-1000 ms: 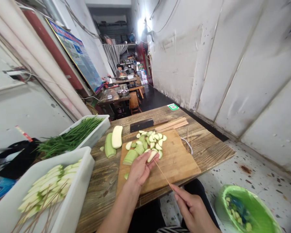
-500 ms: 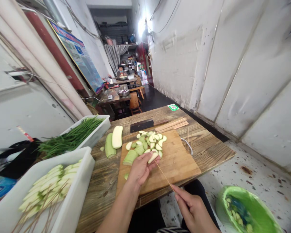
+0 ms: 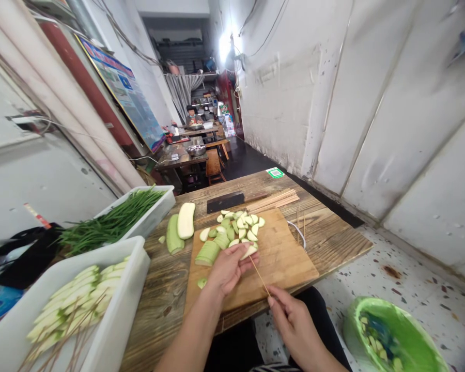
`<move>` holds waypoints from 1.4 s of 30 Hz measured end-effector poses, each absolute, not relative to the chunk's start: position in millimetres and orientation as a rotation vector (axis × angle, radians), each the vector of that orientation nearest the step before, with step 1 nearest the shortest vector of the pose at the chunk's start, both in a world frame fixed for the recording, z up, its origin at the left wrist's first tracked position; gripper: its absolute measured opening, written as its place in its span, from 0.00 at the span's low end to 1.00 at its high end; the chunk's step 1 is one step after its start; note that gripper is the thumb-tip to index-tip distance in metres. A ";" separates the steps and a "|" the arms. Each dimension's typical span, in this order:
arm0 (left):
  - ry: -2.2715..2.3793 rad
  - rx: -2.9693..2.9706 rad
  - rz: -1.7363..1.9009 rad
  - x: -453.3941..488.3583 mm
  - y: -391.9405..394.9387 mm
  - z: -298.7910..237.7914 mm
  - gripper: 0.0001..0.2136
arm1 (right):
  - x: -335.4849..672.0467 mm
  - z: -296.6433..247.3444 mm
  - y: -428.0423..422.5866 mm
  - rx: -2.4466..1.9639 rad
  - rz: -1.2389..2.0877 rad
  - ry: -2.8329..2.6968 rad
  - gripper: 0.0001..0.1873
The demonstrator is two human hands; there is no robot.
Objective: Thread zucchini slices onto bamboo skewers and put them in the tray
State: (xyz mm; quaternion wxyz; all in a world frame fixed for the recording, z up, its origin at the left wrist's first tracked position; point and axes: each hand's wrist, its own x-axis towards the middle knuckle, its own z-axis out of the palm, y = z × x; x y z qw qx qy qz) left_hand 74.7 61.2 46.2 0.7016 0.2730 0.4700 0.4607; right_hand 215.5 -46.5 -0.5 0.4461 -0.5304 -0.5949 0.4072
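Grip check: your right hand [image 3: 294, 325], nearest, pinched the skewer [image 3: 259, 274] by its rear end. Tip sat at the slice [image 3: 249, 251] that your left hand [image 3: 227, 268] clamped over the board [image 3: 287, 258], just before the pile [image 3: 236, 225]. Best move, I'd judge, was to drive straight through the slice's middle, keeping that hand off the exit side. Cleaver [image 3: 225, 201] lay beyond the pile, at the board's far edge, untouched.
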 end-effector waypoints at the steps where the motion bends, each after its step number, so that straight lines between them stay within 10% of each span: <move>1: 1.016 0.561 1.042 76.6 62.4 45.6 0.06 | 212.9 -1.3 -43.7 -1.311 0.994 -1.452 0.25; 42: 1.036 0.406 1.052 85.0 57.7 45.6 0.01 | 193.0 -5.7 -38.7 -1.262 0.736 -1.446 0.25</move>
